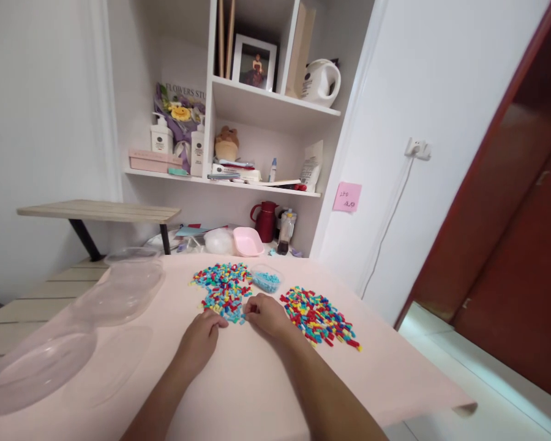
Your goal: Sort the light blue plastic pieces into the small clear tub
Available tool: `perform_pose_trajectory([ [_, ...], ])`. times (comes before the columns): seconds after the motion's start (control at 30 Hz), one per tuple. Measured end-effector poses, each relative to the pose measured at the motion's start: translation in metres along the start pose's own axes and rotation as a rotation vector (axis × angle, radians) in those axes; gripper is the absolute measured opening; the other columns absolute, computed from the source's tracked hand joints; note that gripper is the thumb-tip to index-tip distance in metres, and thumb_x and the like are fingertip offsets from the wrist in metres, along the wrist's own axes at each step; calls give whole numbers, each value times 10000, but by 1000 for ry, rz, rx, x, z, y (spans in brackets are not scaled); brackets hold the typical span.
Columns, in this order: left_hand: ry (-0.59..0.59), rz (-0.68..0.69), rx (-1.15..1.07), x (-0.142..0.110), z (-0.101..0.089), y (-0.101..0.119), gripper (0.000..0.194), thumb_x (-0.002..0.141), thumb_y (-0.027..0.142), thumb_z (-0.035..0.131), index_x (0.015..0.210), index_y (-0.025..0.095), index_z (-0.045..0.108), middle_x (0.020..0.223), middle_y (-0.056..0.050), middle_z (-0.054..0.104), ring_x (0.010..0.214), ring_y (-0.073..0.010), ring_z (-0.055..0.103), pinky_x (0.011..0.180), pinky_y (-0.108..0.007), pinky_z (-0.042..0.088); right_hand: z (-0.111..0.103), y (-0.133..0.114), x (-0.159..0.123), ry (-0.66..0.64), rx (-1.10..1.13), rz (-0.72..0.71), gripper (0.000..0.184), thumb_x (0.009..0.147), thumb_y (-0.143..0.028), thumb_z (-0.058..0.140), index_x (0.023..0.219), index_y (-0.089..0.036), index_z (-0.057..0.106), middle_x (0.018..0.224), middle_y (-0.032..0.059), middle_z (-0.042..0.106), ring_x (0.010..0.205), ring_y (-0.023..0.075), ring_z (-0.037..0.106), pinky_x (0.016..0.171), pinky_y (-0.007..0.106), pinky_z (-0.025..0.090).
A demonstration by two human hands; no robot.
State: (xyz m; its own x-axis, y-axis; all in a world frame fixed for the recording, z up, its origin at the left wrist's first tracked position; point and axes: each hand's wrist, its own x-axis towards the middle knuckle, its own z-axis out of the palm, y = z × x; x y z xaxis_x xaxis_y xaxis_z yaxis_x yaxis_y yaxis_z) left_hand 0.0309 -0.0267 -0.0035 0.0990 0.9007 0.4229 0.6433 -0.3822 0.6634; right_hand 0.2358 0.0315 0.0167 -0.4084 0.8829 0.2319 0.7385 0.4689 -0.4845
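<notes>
My left hand (202,337) rests at the near edge of a pile of small colourful building bricks (224,285), its fingers curled together. Across a small gap, my right hand (267,313) is closed in a pinch at the same pile's right side. Whatever either hand holds, if anything, is too small to make out. Behind the right hand stands a clear plastic container (267,279) with light-blue bricks in it. A second pile of mixed bricks (319,315), mostly red, yellow, blue and green, spreads to the right of my right forearm.
Clear plastic trays (41,361) lie along the left side of the pink-covered table (239,392). At the back are a pink basin (248,242), a red jug (266,220) and a bottle (286,233). A wooden bench (101,210) stands left, and shelves rise behind.
</notes>
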Motion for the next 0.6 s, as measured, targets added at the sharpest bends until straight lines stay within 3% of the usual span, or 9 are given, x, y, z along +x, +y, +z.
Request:
perform_pose_trajectory([
  [0.13, 4, 13, -7, 1, 0, -1, 321, 774, 98, 396, 796, 189, 702, 909, -61, 691, 922, -174, 618, 894, -331, 466, -3, 4, -1, -40, 53, 10, 112, 726, -288, 636, 778, -194, 666, 829, -1, 642, 713, 117, 548, 633, 208, 369],
  [0.27, 17, 28, 10, 4, 1, -9, 300, 771, 138, 402, 746, 201, 694, 877, -47, 700, 892, -174, 637, 872, -322, 488, -10, 1, -4, -1, 64, 25, 120, 757, -295, 611, 795, -190, 655, 802, -4, 661, 698, 112, 549, 612, 201, 369],
  [0.47, 32, 61, 31, 12, 3, -24, 262, 753, 205, 445, 724, 240, 704, 847, -16, 716, 863, -176, 660, 841, -293, 516, -17, -2, -8, 18, -161, 53, 113, 732, -277, 599, 803, -223, 667, 885, 2, 657, 735, 132, 561, 588, 210, 343],
  [0.6, 48, 72, 44, 15, 3, -27, 253, 738, 228, 455, 705, 248, 705, 848, -8, 729, 862, -174, 672, 843, -274, 525, -18, -1, -9, -4, -174, 23, 181, 725, -257, 568, 861, -256, 686, 937, 4, 647, 769, 140, 579, 597, 211, 359],
])
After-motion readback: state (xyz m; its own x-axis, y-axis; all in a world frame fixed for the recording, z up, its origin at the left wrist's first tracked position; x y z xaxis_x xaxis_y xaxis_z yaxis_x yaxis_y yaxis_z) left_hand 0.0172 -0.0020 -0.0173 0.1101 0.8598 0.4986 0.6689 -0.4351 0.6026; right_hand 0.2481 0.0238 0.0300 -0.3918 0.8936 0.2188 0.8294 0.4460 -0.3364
